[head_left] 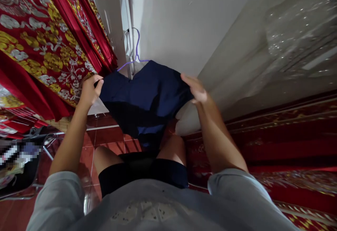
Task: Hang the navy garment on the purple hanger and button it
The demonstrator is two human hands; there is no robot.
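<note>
A dark navy garment (pixel 146 96) hangs on a purple wire hanger (pixel 137 50) whose hook rises against the white wall. My left hand (pixel 89 90) is closed, pinching the garment's left shoulder edge. My right hand (pixel 195 89) is curled over its right shoulder edge. The cloth droops between both hands, down toward my knees.
A red curtain with gold and silver embroidery (pixel 39 45) hangs at the left. A white wall (pixel 184 20) stands ahead, a sheer glittery drape (pixel 295 38) at the right. Red floor tiles (pixel 110 136) lie below, a red patterned carpet (pixel 289 147) at the right, a dark chair (pixel 23 175) at lower left.
</note>
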